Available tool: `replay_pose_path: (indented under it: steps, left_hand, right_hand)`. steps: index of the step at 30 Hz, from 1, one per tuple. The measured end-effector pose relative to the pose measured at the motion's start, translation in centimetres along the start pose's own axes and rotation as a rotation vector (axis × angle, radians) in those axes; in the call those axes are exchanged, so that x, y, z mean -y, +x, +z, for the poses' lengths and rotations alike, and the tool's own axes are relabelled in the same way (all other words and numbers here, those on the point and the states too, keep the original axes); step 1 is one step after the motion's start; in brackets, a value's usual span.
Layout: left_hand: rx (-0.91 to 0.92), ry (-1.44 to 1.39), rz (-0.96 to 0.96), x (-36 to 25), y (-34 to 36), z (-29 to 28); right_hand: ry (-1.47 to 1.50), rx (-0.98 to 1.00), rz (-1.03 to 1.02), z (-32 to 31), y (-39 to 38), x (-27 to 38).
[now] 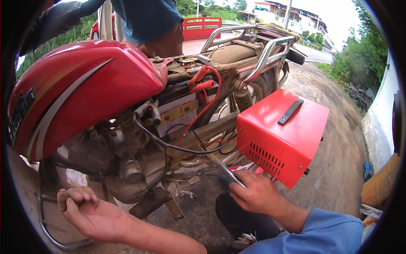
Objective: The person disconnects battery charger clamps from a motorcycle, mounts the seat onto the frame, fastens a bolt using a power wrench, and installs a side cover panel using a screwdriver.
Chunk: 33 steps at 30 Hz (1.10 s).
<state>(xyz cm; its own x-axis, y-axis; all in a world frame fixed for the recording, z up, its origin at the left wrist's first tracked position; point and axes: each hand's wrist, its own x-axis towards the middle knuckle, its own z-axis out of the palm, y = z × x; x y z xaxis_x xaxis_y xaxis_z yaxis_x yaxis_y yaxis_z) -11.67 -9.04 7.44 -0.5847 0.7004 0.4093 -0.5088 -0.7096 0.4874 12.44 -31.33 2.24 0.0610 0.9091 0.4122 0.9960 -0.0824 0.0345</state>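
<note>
My left hand (93, 213) hangs low at the left, palm turned up. Its fingers curl loosely together and nothing shows in them. My right hand (258, 192) is closed around the end of a metal lever (222, 166), just beneath a red metal box (283, 131) with a black carrying handle and slotted vents. What supports the box is hidden. Beside the hands stands a dusty motorcycle with a red fuel tank (89, 91). Red clamps (202, 86) sit by its battery (177, 111), with a red cable (195, 120) running down. A black cable (175, 147) loops toward the box.
Across the motorcycle stands another person in a blue shirt (146, 19). A chrome rear rack (270, 53) rises behind the battery. Below are a ridged foot pedal (174, 209) and a curved metal bar (44, 220). A white wall (378, 122) borders the right side.
</note>
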Motion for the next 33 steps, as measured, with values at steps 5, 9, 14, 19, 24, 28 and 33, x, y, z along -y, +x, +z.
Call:
replay_pose_path:
  steps: [5, 9, 14, 19, 24, 28, 33]
  left_hand:
    - [-0.021, 0.013, -0.023, 0.1, 0.5, -0.9]
    - [0.006, -0.011, -0.026, 0.4, 0.9, -1.4]
    - [-0.029, 0.011, -0.029, 0.4, 0.9, -1.3]
    - [-0.014, 0.0, -0.042, 0.4, 0.8, -1.2]
    - [-0.01, 0.002, -0.044, 0.4, 0.6, -0.9]
    - [0.024, -0.024, -0.056, 0.7, 0.7, -1.1]
    - [0.023, -0.013, -0.05, 0.9, 0.6, -1.0]
  right_hand:
    - [0.008, 0.009, -0.002, 0.0, 0.0, -0.1]
    - [0.006, 0.007, -0.012, 0.0, -0.1, -0.2]
    - [0.014, 0.008, -0.007, 0.1, -0.1, -0.1]
    - [-0.003, 0.016, 0.007, 0.1, -0.1, -0.1]
    - [0.005, 0.021, 0.015, 0.3, -0.2, -0.2]
    - [-0.006, 0.019, 0.015, 0.3, -0.2, -0.2]
    - [-0.015, 0.005, 0.011, 0.4, -0.2, -0.2]
